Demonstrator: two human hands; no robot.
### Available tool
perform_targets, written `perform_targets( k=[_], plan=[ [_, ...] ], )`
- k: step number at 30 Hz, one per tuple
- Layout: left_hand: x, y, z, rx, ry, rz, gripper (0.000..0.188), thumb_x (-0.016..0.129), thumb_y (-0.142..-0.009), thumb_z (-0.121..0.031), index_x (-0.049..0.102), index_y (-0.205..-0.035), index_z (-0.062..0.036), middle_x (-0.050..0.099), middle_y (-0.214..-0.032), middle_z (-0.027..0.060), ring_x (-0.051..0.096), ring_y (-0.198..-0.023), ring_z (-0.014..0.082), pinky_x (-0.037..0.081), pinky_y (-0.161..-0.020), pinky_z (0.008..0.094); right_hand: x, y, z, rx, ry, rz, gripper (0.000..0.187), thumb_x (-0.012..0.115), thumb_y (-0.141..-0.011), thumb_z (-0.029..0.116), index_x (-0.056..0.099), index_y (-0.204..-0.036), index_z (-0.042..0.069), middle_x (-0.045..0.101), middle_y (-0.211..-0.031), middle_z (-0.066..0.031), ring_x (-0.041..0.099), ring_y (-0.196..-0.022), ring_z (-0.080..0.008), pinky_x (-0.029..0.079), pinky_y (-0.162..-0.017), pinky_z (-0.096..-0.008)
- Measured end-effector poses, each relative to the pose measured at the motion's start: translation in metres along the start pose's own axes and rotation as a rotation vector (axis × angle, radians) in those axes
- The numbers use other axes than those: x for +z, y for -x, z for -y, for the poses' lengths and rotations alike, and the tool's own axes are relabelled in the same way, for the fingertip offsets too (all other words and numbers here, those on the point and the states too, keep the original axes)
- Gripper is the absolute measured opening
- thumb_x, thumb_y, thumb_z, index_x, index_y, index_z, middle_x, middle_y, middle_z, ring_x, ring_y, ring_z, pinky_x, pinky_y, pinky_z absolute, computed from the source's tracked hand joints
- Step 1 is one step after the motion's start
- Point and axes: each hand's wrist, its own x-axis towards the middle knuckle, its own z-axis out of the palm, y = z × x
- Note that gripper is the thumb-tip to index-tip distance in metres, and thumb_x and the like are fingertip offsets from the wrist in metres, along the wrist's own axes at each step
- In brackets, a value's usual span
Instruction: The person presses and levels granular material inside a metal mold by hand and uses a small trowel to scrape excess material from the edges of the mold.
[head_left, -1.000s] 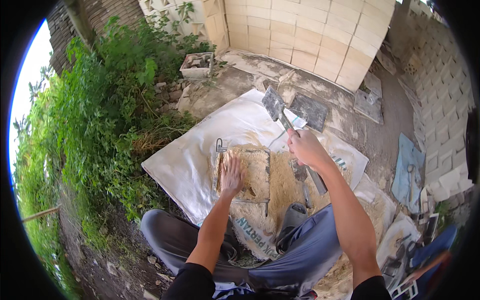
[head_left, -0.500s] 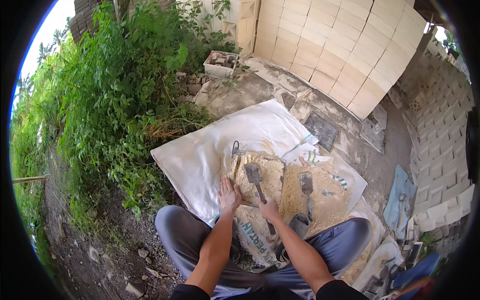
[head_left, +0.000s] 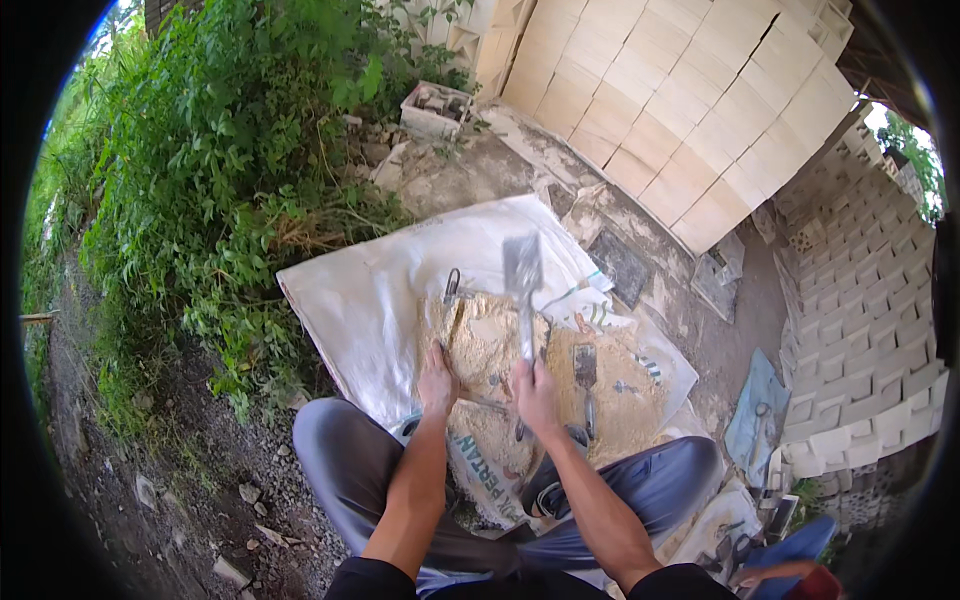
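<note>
My right hand (head_left: 535, 395) is closed round the handle of a flat trowel (head_left: 523, 265). Its roughly rectangular grey blade points away from me, raised and smeared by motion. Below the blade lies a heap of beige powdery material (head_left: 490, 340) in what looks like a shallow frame, mostly covered. A metal loop (head_left: 452, 282) sticks up at the frame's far left corner. My left hand (head_left: 437, 383) rests at the near left side of the frame, fingers stretched out, holding nothing. A second trowel (head_left: 585, 365) lies to the right on the powder-covered sacking.
White woven sacks (head_left: 370, 280) cover the ground under the work. Dense green plants (head_left: 230, 200) stand at the left, a white box (head_left: 436, 110) beyond. Pale blocks are stacked (head_left: 660, 110) at the back. Another person's arm (head_left: 775, 573) shows at lower right, near a blue sheet (head_left: 757, 410).
The trowel has swung up and away from the powder in my right hand, its blade now farther out. My left hand stays at the frame's side. The whole view has shifted slightly.
</note>
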Motion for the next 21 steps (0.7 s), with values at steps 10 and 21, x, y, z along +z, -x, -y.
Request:
perform_targets(
  k=[10, 21],
  plan=[
    [0.0, -0.002, -0.014, -0.077, 0.05, 0.054, 0.044, 0.036, -0.097, -0.031, 0.036, -0.137, -0.013, 0.061, -0.112, 0.0235, 0.062, -0.091, 0.0434, 0.049, -0.075, 0.0516, 0.038, 0.04, -0.021, -0.148, 0.454, -0.522, 0.029, 0.041, -0.097, 0.018, 0.041, -0.114, -0.006, 0.059, -0.071, -0.0205, 0.057, -0.072, -0.0461, 0.041, -0.066, -0.0553],
    [0.002, -0.003, 0.003, -0.079, 0.059, 0.038, 0.042, 0.036, -0.096, -0.036, 0.046, -0.126, -0.0085, 0.063, -0.094, 0.0288, 0.061, -0.086, 0.0476, 0.046, -0.077, 0.0544, 0.035, 0.088, -0.111, 0.942, -0.665, 0.195, 0.047, 0.045, -0.095, 0.049, 0.052, -0.072, 0.009, 0.045, -0.053, 0.0012, 0.044, -0.041, -0.012, 0.038, -0.042, -0.0266]
  ],
)
